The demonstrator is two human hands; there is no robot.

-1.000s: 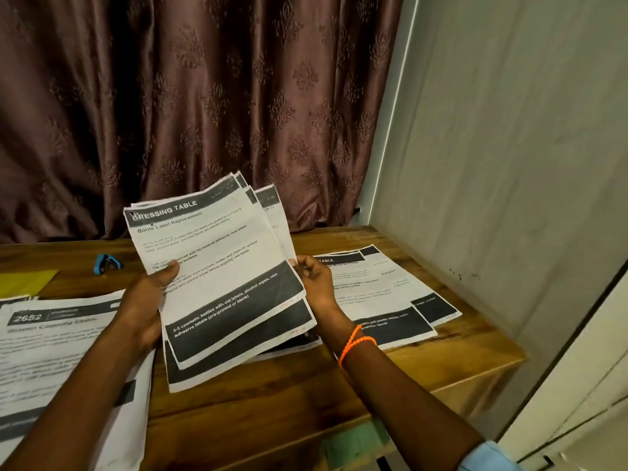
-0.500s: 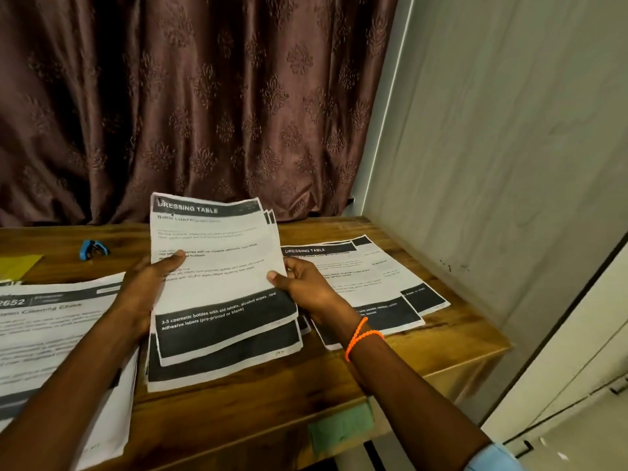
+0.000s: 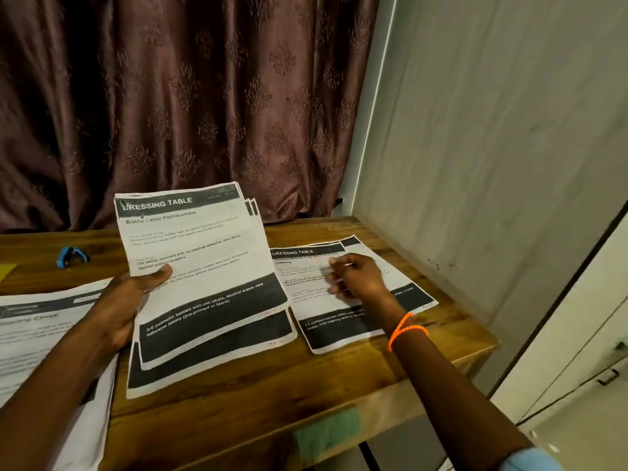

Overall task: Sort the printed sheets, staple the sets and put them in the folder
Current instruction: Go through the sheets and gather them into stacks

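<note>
My left hand (image 3: 124, 302) grips a fanned stack of printed sheets (image 3: 207, 266) headed "DRESSING TABLE – Bottle Label Replacement", thumb on the top page, its lower edge down near the wooden table (image 3: 258, 396). My right hand (image 3: 356, 277), with an orange band at the wrist, lies on a second pile of "DRESSING TABLE" sheets (image 3: 339, 324) flat on the table to the right; its bent fingertips touch the top page and hold nothing. A third pile of sheets (image 3: 44, 338) lies at the left under my left forearm. A small blue stapler (image 3: 69, 256) sits at the back left.
A yellow folder corner (image 3: 6, 269) shows at the far left edge. A dark curtain (image 3: 190, 107) hangs behind the table and a pale wall (image 3: 492, 147) stands close on the right. Green tape (image 3: 326, 433) marks the table's front edge.
My right hand let go of the held stack and moved right onto the pile on the table. The stack, now in my left hand alone, has come lower toward the table.
</note>
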